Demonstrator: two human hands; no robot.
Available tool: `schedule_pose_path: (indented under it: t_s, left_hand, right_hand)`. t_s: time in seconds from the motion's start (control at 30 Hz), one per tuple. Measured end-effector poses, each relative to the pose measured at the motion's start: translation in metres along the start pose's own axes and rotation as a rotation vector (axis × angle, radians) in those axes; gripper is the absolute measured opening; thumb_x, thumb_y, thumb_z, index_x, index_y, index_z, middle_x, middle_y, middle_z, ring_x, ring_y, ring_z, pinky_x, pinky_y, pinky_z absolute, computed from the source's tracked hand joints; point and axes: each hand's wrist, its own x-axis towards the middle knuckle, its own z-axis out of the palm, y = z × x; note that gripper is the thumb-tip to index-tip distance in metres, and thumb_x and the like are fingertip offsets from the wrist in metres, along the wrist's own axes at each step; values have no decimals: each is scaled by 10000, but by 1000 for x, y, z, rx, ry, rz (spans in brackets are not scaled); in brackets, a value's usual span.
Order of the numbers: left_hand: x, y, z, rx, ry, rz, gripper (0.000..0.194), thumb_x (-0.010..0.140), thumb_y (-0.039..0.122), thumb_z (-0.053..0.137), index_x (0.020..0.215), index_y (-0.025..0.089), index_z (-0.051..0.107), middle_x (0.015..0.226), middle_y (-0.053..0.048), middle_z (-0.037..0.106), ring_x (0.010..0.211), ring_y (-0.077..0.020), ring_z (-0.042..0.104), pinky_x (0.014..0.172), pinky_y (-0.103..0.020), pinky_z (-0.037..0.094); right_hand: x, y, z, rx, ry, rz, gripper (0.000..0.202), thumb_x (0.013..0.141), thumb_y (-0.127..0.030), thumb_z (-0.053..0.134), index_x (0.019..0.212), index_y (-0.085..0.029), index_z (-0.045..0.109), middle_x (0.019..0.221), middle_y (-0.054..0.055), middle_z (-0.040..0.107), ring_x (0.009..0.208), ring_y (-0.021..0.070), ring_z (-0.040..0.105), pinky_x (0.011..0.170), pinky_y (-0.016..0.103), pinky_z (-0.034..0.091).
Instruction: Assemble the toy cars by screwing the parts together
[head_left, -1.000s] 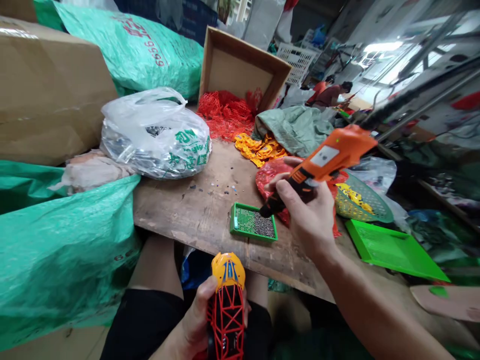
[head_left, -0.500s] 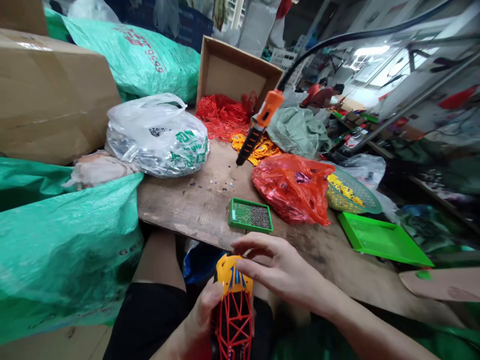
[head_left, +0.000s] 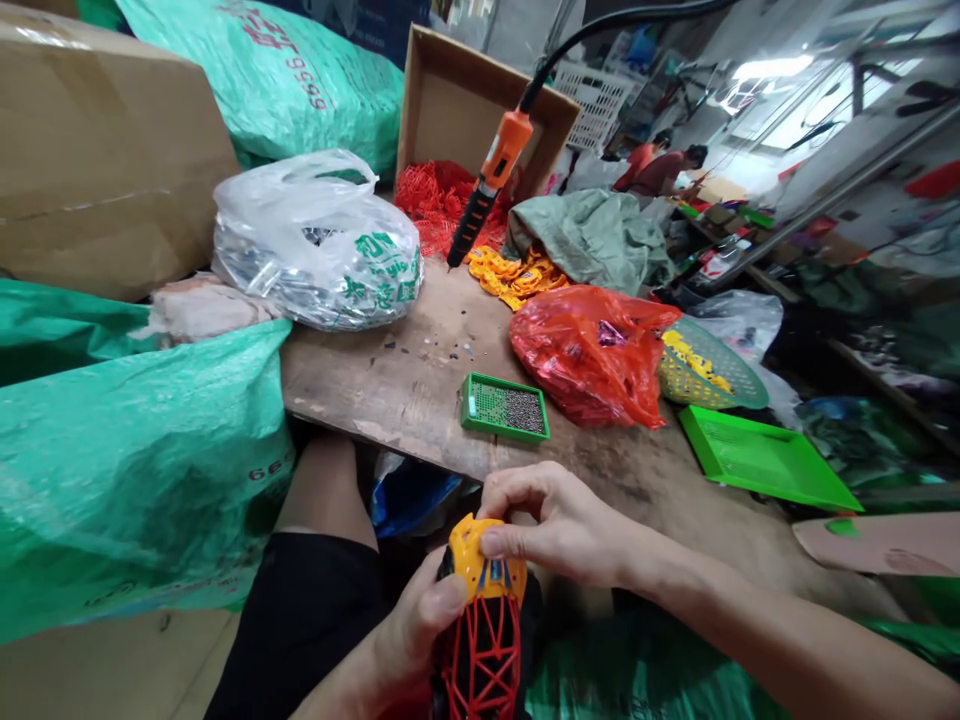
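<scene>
A toy car with a red lattice cage (head_left: 486,645) and a yellow-orange front body piece (head_left: 491,575) with blue markings is held above my lap, near the table's front edge. My left hand (head_left: 416,625) is closed around the car's left side, thumb against the yellow piece. With my right hand (head_left: 559,520) I grip the front of that yellow piece, thumb on top and fingers curled at its front edge. The car's underside and some of my fingertips are hidden.
An orange-and-black electric screwdriver (head_left: 491,180) hangs over the table. A green tray of screws (head_left: 506,408), a red plastic bag (head_left: 592,350) and a light green tray (head_left: 769,460) lie on the table. A clear bag (head_left: 319,250) stands left. People work far back.
My right thumb and fingers have closed onto the front of the yellow piece. The hanging screwdriver has swung up and left in view as the camera shifted.
</scene>
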Motion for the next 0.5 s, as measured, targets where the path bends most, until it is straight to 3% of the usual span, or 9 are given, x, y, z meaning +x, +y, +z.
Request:
schedule_pose_path:
  t_s: [0.1, 0.27, 0.5]
  left_hand:
    - [0, 3, 2, -25, -24, 29, 631, 827, 746, 578, 953, 136, 682, 752, -59, 629, 609, -167, 563, 554, -286, 453]
    - [-1, 7, 2, -20, -39, 3, 626, 837, 716, 607, 1105, 154, 674, 747, -55, 663, 613, -187, 592, 557, -291, 457]
    - [-5, 4, -1, 17, -17, 17, 611, 845, 717, 593, 1035, 140, 662, 764, -49, 614, 651, -166, 545, 593, -276, 413]
  right_hand:
    - [0, -4, -1, -3, -37, 32, 347, 744, -453, 866, 789, -140, 723, 779, 11, 678, 699, 124, 590, 635, 230, 472]
    - [-4, -15, -7, -90, -134, 41, 251, 797, -359, 811, 894, -150, 710, 876, 16, 690, 781, 135, 590, 689, 236, 483]
    - [-6, -13, -4, -177, -85, 107, 291, 727, -347, 872, 907, -153, 748, 832, 16, 715, 759, 157, 609, 660, 251, 483]
